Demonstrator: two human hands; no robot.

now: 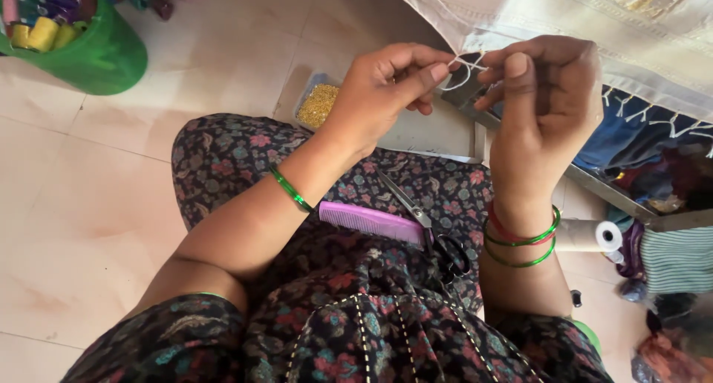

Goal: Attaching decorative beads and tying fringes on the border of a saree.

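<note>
Fingertips of left hand [386, 82] and right hand [546, 86] pinch white thread [466, 65] stretched crosswise between them, at cloth [587, 19] edge.

Counts on the lap and floor

Two bare hands, left [386, 82] and right [546, 93], at twelve o'clock; one purple plastic comb [369, 221] and one pair of steel scissors [423, 223] at centre; one green plastic bucket [89, 53] at ten o'clock.
</note>
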